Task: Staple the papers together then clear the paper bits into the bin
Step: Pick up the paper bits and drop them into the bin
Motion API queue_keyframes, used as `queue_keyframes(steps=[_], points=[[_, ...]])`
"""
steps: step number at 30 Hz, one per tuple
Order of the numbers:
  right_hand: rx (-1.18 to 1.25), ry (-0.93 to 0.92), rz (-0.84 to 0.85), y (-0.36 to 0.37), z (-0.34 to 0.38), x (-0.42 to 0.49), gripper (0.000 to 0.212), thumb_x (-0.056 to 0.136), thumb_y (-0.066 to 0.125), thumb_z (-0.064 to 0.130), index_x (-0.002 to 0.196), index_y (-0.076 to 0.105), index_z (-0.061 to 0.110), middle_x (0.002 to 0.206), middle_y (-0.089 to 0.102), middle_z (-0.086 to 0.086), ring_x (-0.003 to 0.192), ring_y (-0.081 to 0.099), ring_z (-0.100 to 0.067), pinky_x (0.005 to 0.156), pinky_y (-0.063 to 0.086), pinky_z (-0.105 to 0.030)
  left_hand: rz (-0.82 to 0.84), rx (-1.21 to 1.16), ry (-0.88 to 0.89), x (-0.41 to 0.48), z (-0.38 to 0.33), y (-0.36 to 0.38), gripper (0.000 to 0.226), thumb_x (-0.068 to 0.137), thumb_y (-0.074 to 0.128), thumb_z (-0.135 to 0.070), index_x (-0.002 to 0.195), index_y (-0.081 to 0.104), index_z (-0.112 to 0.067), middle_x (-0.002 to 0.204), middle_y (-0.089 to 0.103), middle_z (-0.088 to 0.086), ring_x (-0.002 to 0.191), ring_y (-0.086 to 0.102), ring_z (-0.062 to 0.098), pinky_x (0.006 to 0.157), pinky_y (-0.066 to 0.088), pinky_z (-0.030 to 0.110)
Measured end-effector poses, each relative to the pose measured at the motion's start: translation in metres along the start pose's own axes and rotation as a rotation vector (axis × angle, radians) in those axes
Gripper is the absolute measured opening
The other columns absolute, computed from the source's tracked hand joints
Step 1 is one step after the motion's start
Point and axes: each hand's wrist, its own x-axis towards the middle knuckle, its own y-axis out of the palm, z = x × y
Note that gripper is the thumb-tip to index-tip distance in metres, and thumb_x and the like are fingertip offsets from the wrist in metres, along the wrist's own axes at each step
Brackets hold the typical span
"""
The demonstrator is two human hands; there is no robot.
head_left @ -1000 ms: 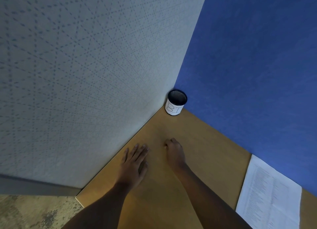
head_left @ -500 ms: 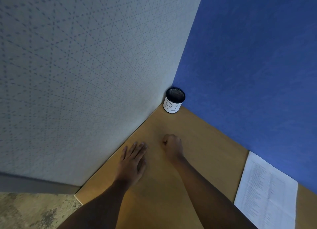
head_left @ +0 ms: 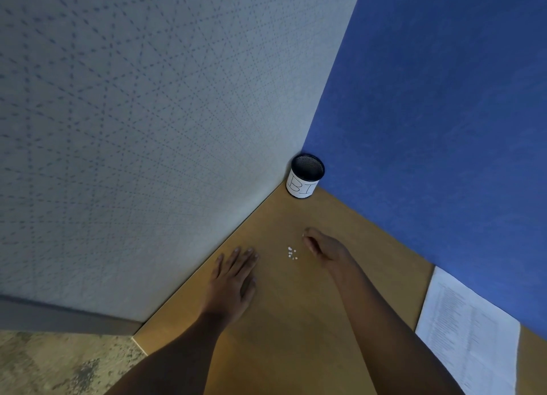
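Since a second ago your right hand (head_left: 324,248) has slid right, uncovering a small cluster of white paper bits (head_left: 291,252) on the worktop (head_left: 284,320); your left hand (head_left: 233,279) lies flat, fingers open and empty, while the right's fingers are curled, seemingly pinching one bit. Gather the rest into one pile, then carry them to the bin (head_left: 305,177) in the corner. At right, the papers (head_left: 470,332) lie flat, long axis running up-left toward that corner.

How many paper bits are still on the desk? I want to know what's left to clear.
About 6 paper bits, in one small cluster on the desk between the left hand and right hand. They are tiny, so the count is rough, and the right hand may hide more.
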Motion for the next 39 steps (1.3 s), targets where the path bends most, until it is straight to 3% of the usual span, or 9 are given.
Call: queue_keyframes(steps=[3,7,14,18,20,22,26,32,39], points=[[0.184,-0.029,0.076,0.005,0.027,-0.004,0.014,0.080,0.066,-0.001,0.068,0.065,0.005,0.064,0.065,-0.001,0.073,0.061,-0.007,0.074,0.055,-0.014,-0.007,-0.005,0.010,0.000,-0.001,-0.001,0.051,0.098,0.033,-0.043,0.148,0.029,-0.031,0.155,0.022,-0.014,0.147,0.007,0.010,0.118,0.011,0.045],[0.059,-0.138,0.151,0.014,0.077,-0.005,0.022,0.078,0.066,0.008,0.058,0.061,0.014,0.058,0.056,0.005,0.064,0.050,-0.003,0.071,0.046,-0.015,-0.007,-0.004,0.005,-0.001,-0.001,-0.001,0.051,0.098,0.033,-0.043,0.147,0.029,-0.031,0.155,0.021,-0.015,0.147,0.007,0.010,0.118,0.011,0.044],[-0.251,-0.247,-0.053,0.036,0.133,0.019,0.018,0.069,0.065,0.023,0.056,0.055,0.016,0.054,0.053,0.003,0.047,0.042,-0.003,0.060,0.040,-0.018,-0.008,-0.018,0.005,-0.001,-0.002,-0.002,0.050,0.098,0.030,-0.043,0.147,0.028,-0.033,0.155,0.022,-0.015,0.147,0.008,0.009,0.117,0.011,0.044],[-0.404,-0.292,-0.198,0.051,0.140,0.035,0.027,0.069,0.059,0.010,0.051,0.040,0.018,0.048,0.039,0.004,0.049,0.033,-0.009,0.053,0.034,-0.024,-0.010,-0.017,0.004,0.000,-0.001,-0.002,0.051,0.098,0.032,-0.043,0.147,0.029,-0.033,0.155,0.023,-0.015,0.147,0.008,0.009,0.117,0.010,0.043],[-0.530,-0.389,-0.278,0.056,0.141,0.037,0.027,0.071,0.061,0.007,0.049,0.052,0.020,0.050,0.045,0.005,0.052,0.040,-0.010,0.052,0.035,-0.023,-0.010,-0.018,0.005,0.000,-0.001,-0.002,0.051,0.098,0.034,-0.042,0.148,0.028,-0.033,0.155,0.022,-0.015,0.147,0.008,0.010,0.118,0.008,0.042],[-0.658,-0.495,-0.282,0.059,0.140,0.041,0.017,0.077,0.063,0.006,0.075,0.076,0.017,0.069,0.064,0.002,0.067,0.056,-0.011,0.058,0.044,-0.022,-0.011,-0.023,0.006,0.000,0.000,-0.002,0.051,0.098,0.035,-0.042,0.148,0.028,-0.033,0.155,0.022,-0.015,0.147,0.008,0.010,0.118,0.008,0.042],[-0.792,-0.595,-0.279,0.062,0.142,0.049,0.025,0.085,0.058,0.003,0.104,0.074,0.009,0.102,0.070,-0.011,0.090,0.064,-0.023,0.073,0.050,-0.027,-0.009,-0.023,0.002,0.000,0.000,-0.002,0.051,0.098,0.035,-0.042,0.148,0.028,-0.034,0.155,0.021,-0.016,0.147,0.006,0.008,0.118,0.007,0.042],[-0.927,-0.643,-0.324,0.066,0.144,0.052,0.031,0.088,0.051,0.000,0.109,0.071,0.009,0.110,0.069,-0.013,0.095,0.064,-0.029,0.069,0.043,-0.025,-0.014,-0.029,0.004,0.001,0.000,-0.001,0.050,0.098,0.036,-0.042,0.147,0.030,-0.033,0.154,0.023,-0.015,0.147,0.008,0.009,0.117,0.009,0.043],[-0.835,-0.676,-0.288,0.057,0.141,0.043,0.023,0.075,0.069,-0.001,0.092,0.077,0.011,0.096,0.074,-0.006,0.087,0.067,-0.018,0.074,0.052,-0.024,-0.025,-0.036,0.013,0.002,0.000,0.000,0.051,0.097,0.037,-0.042,0.147,0.030,-0.033,0.154,0.025,-0.015,0.147,0.010,0.010,0.117,0.011,0.044]])
